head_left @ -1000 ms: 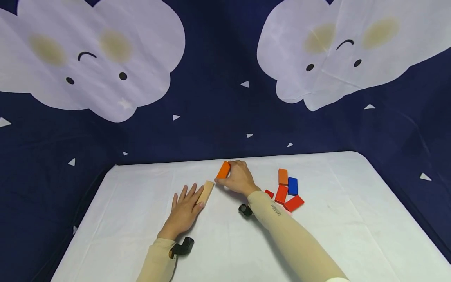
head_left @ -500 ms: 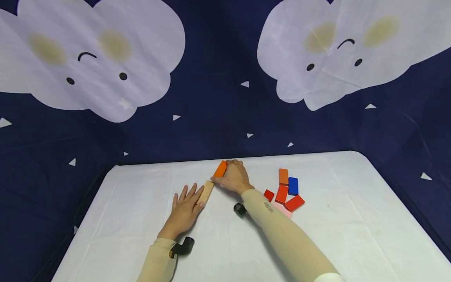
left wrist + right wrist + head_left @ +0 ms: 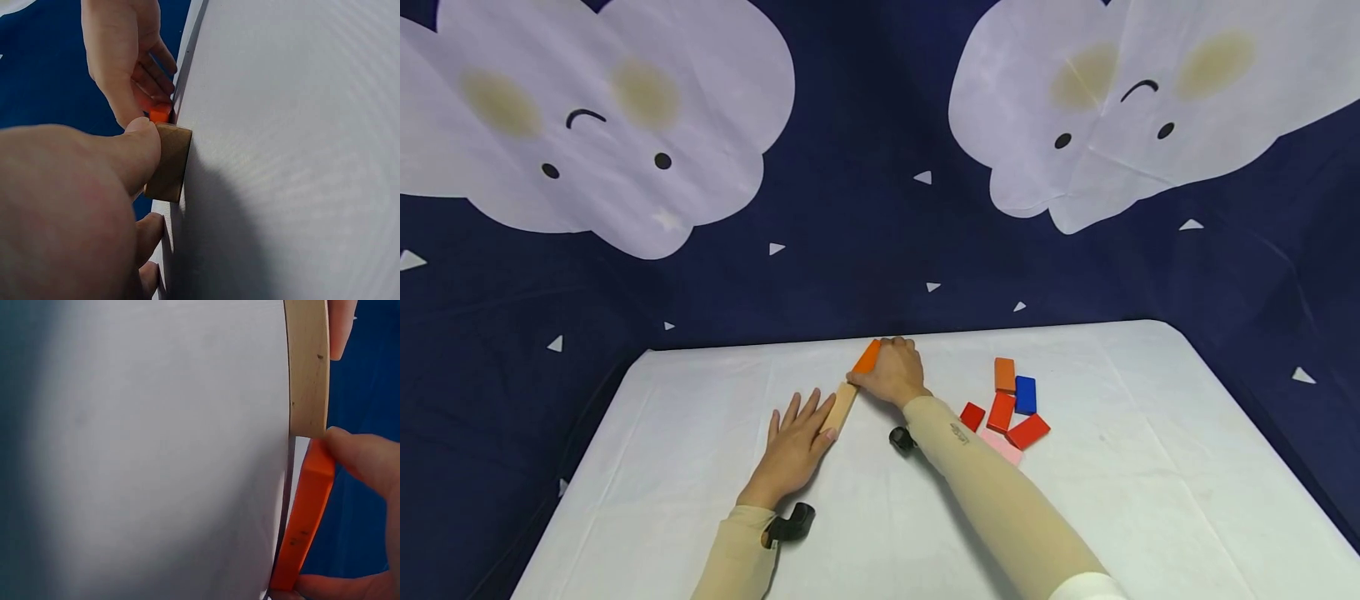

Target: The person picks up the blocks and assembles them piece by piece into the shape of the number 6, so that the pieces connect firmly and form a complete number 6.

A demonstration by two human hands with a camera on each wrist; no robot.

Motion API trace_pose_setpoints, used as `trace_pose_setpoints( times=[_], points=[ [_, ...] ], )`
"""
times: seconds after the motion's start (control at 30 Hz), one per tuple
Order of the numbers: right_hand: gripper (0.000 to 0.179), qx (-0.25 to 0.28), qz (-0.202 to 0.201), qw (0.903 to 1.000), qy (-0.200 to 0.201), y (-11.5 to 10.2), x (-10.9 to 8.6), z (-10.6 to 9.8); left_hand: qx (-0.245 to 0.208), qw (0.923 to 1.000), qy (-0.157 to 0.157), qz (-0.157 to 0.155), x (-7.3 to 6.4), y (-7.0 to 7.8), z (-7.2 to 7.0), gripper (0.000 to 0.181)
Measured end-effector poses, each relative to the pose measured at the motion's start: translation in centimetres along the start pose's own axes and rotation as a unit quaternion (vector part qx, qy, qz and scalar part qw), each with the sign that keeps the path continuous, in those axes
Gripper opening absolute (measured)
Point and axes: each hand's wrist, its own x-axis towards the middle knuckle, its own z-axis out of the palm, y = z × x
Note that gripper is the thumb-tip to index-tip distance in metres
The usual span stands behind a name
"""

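My left hand (image 3: 790,458) lies with fingers spread on the table, its thumb and index finger touching a plain wooden block (image 3: 841,408). In the left wrist view, the thumb overlaps the top edge of this block (image 3: 170,165). My right hand (image 3: 895,371) grips an orange block (image 3: 867,357) at the far end of the wooden one. In the right wrist view, thumb and fingers hold the orange block (image 3: 303,522) at both ends, and it slants away from the wooden block (image 3: 309,375) with its near end right at that block's corner. The right palm hides part of the orange block.
Right of the right forearm lie a second orange block (image 3: 1004,375), a blue block (image 3: 1026,395), several red blocks (image 3: 1028,431) and a pink block (image 3: 1001,447). The white-covered table (image 3: 1120,500) ends at a dark blue curtain (image 3: 865,283) with clouds.
My right hand has moved left with the orange block, bringing it up to the wooden block's far end. More of the pink and red blocks shows. The left hand stays still.
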Motion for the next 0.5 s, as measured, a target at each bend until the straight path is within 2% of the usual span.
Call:
trace_pose_setpoints(
  times=[0.2, 0.3, 0.5],
  points=[
    [0.084, -0.021, 0.015, 0.9996, 0.014, -0.4, 0.0, 0.3, 0.0, 1.0, 0.002, 0.002, 0.0, -0.1, 0.0, 0.055],
    [0.083, -0.02, 0.02, 0.9996, 0.009, -0.5, -0.2, 0.1, -0.001, 1.0, 0.002, 0.001, 0.0, -0.1, 0.1, 0.055],
    [0.083, 0.018, 0.006, 0.9997, -0.013, 0.0, -0.4, -1.1, 0.001, 1.0, -0.004, -0.003, 0.0, 0.0, 0.0, 0.055]
  ],
)
